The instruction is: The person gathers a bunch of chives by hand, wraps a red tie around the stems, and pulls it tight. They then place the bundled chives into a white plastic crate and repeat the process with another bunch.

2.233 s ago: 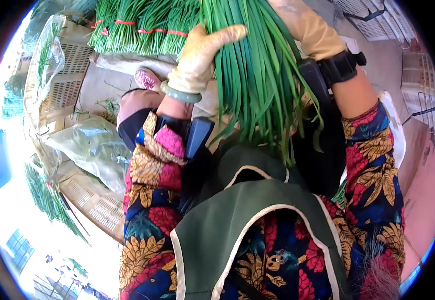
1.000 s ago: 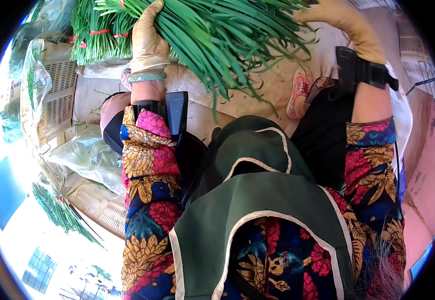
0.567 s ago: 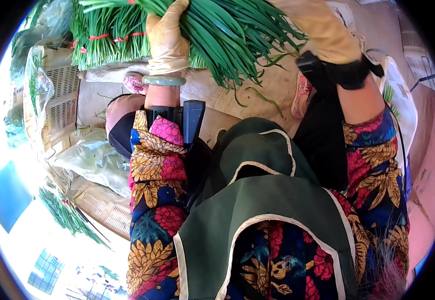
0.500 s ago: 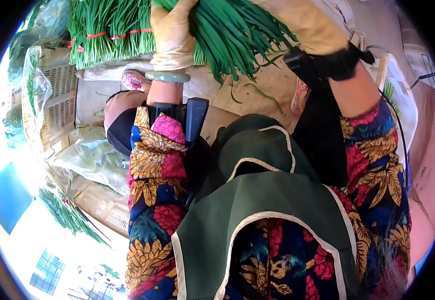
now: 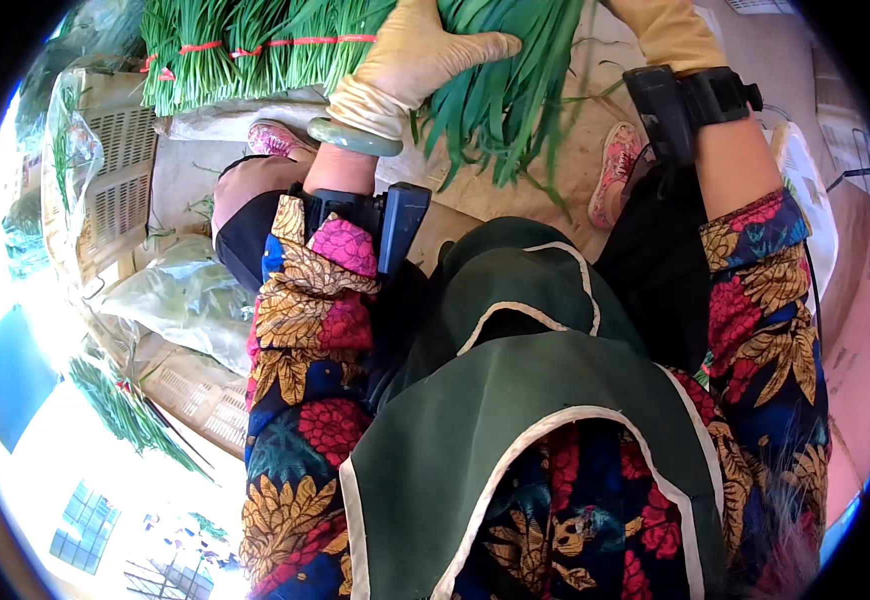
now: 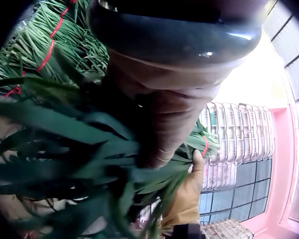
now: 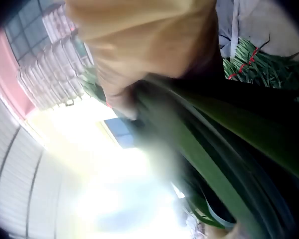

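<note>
A bundle of long green leaves (image 5: 505,95) hangs with its tips downward at the top of the head view. The gloved left hand (image 5: 395,70) holds its left side, thumb across the leaves, other fingers hidden. In the left wrist view the left hand (image 6: 164,109) grips among dark leaves (image 6: 55,164), and the right hand (image 6: 184,196) holds the bundle near a red band (image 6: 206,145). The gloved right hand (image 5: 670,35) is cut off by the head view's top edge. In the right wrist view the right hand (image 7: 149,40) curls round the leaves (image 7: 209,169).
Red-banded green bundles (image 5: 255,60) lie in a row at the upper left. Beside them stands a perforated crate (image 5: 120,150) with clear plastic (image 5: 185,300). A patterned shoe (image 5: 615,170) rests on the floor sheet. Stacked crates (image 6: 239,132) show beyond the hands.
The left hand has moved right and its thumb now stretches across the leaves. The right hand has moved up and right. The leaf tips now hang more steeply.
</note>
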The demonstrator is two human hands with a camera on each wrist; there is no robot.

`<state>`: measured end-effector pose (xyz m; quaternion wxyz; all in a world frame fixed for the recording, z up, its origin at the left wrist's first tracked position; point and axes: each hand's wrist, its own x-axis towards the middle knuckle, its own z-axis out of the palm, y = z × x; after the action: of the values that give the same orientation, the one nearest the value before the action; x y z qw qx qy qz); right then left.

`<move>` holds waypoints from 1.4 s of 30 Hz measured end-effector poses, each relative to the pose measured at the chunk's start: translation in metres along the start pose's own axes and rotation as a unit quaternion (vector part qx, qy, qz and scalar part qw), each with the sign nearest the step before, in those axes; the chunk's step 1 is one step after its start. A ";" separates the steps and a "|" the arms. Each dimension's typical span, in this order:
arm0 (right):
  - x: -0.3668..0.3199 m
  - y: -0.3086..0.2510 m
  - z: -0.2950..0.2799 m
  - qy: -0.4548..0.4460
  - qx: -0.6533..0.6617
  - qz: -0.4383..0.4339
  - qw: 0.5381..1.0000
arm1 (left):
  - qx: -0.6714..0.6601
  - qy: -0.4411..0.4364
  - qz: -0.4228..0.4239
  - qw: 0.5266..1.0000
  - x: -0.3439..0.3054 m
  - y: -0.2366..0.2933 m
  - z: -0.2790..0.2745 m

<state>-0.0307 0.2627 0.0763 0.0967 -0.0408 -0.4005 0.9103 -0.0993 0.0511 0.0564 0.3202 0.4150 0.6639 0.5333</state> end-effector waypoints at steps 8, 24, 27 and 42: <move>-0.025 -0.046 -0.037 0.142 -0.080 -0.144 0.976 | -0.046 0.051 -0.062 0.996 -0.011 -0.036 -0.003; -0.221 -0.162 -0.150 0.458 -0.151 -0.349 0.803 | -0.086 0.068 -0.195 0.975 -0.016 -0.095 -0.004; -0.268 -0.160 -0.097 0.386 -0.088 -0.327 0.858 | -0.037 0.066 -0.211 0.975 -0.021 -0.120 -0.011; -0.669 -0.253 0.032 0.741 -0.371 -0.021 0.560 | 0.093 -0.115 -0.328 0.933 -0.046 -0.182 -0.026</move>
<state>0.6548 0.2667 0.2822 0.3547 -0.7249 -0.4905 0.3287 -0.1393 -0.0173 -0.1155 0.5112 0.2606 0.7684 0.2834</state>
